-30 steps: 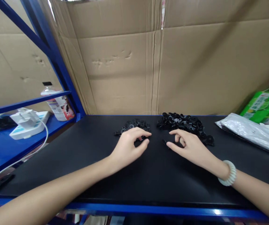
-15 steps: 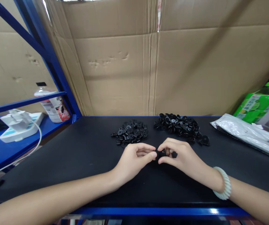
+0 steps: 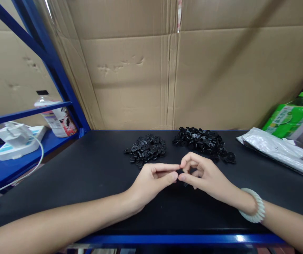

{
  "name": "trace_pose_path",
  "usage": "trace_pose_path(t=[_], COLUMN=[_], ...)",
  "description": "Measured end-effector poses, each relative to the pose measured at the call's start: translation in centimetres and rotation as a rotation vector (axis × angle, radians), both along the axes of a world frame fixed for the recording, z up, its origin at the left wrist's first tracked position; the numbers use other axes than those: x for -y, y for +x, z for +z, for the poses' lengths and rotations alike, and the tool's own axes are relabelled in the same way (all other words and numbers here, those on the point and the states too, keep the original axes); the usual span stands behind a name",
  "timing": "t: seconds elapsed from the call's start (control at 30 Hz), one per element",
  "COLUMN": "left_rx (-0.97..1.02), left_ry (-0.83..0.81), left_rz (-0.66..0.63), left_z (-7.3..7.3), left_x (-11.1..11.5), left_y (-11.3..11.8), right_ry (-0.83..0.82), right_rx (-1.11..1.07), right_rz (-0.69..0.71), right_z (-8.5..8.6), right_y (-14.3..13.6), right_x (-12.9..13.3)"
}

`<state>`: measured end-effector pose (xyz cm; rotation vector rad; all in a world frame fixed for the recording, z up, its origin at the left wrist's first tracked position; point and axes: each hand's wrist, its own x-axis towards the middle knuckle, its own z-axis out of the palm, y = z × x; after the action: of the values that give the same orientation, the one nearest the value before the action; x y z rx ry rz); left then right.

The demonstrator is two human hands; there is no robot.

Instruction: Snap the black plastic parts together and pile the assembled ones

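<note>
My left hand (image 3: 158,180) and my right hand (image 3: 200,171) meet at their fingertips above the black tabletop (image 3: 109,183). Between them is a small black plastic part (image 3: 185,184), mostly hidden by the fingers and hard to make out against the dark surface. Both hands are closed in a pinch around it, thumbs toward me. Just beyond the left hand lies a heap of black perforated plastic pieces (image 3: 148,147). A second, larger heap of black round pieces (image 3: 200,139) sits behind the right hand.
At the right edge lie a silvery plastic bag (image 3: 275,148) and a green-labelled bottle (image 3: 289,114). On the left, a blue shelf (image 3: 56,143) carries a white power strip (image 3: 22,144) with a cable and a bottle (image 3: 57,118). Cardboard (image 3: 130,81) stands along the back.
My fingertips have come closer together, and the right fingers have curled more over the black part, which is now less visible. The view has shifted slightly.
</note>
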<state>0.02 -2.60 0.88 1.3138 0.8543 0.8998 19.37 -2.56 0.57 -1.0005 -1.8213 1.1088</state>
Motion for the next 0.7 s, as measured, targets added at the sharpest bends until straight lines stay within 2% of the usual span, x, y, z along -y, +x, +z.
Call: trace_pose_path(t=[0.17,0.37,0.7], left_rx=[0.014,-0.036,-0.082], left_ry=[-0.010,0.009,0.020], left_rz=[0.013,0.123,0.156], left_z=[0.0,0.6,0.7], left_x=[0.0,0.4,0.4], left_y=[0.0,0.1,0.1], right_ry=[-0.054,-0.118,0.086], right_rx=[-0.010,-0.016,0.169], right_rz=[0.002,0.147,0.043], right_z=[-0.4,-0.5,0.4], right_y=[-0.1,0.0,-0.2], right_x=[-0.3,-0.3,0.6])
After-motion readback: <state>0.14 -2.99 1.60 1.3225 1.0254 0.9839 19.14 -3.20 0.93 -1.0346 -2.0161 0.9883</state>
